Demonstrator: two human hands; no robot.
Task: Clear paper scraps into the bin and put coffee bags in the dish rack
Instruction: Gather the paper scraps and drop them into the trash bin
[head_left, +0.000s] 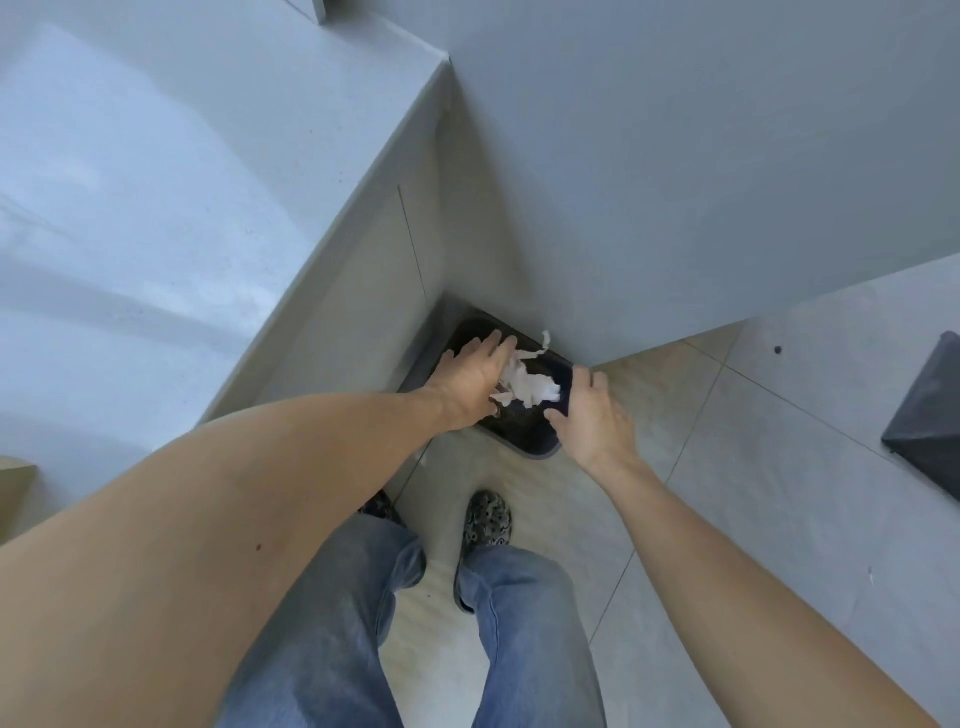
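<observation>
**Soft daylight, heavy fisheye, a bit of blur**

Lighting is even and cool, kind of a bluish daylight cast over everything. The counter top is the brightest part, washed out with a pale sheen and faint streaky reflections. No hard shadows anywhere; just soft dark patches in the corner around the bin and under the shoes. The bin's inside is nearly black, so detail there is lost, while the paper blows out white. Wide-angle distortion is strong: straight edges bow and the arms balloon toward the bottom corners. Hands and paper look slightly smeared, overall a bit soft.
</observation>
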